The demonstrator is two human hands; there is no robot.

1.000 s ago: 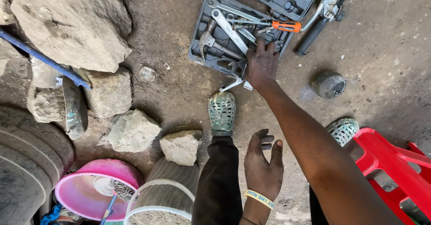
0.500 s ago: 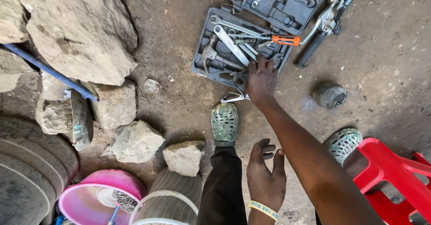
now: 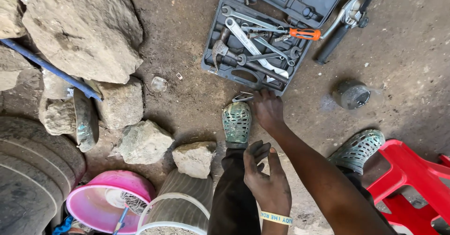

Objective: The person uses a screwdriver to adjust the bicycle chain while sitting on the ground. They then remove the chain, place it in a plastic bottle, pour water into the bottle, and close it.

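My right hand (image 3: 268,109) reaches down to the dirt floor just in front of an open grey tool case (image 3: 213,38). Its fingertips meet the right end of a small bent metal clip (image 3: 241,96); whether they grip it is hidden. The case holds wrenches (image 3: 248,35), a hammer (image 3: 218,49) and an orange-handled screwdriver (image 3: 304,33). My left hand (image 3: 267,181), wearing a yellow wristband, hovers over my dark trouser leg with its fingers apart, holding nothing. My green perforated shoe (image 3: 236,121) sits right beside the clip.
Large rocks (image 3: 79,28) and smaller stones (image 3: 143,141) lie at left, with a blue rod (image 3: 51,68) and a tyre (image 3: 28,169). A pink bowl (image 3: 89,200), a ribbed bucket (image 3: 180,197), a red plastic stool (image 3: 410,178), a small metal cup (image 3: 352,95) and a handlebar lever (image 3: 344,17) are also nearby.
My right hand has drawn back from the tool case's near edge to the ground beside the metal clip. The view has shifted slightly; my left hand stays over my leg.
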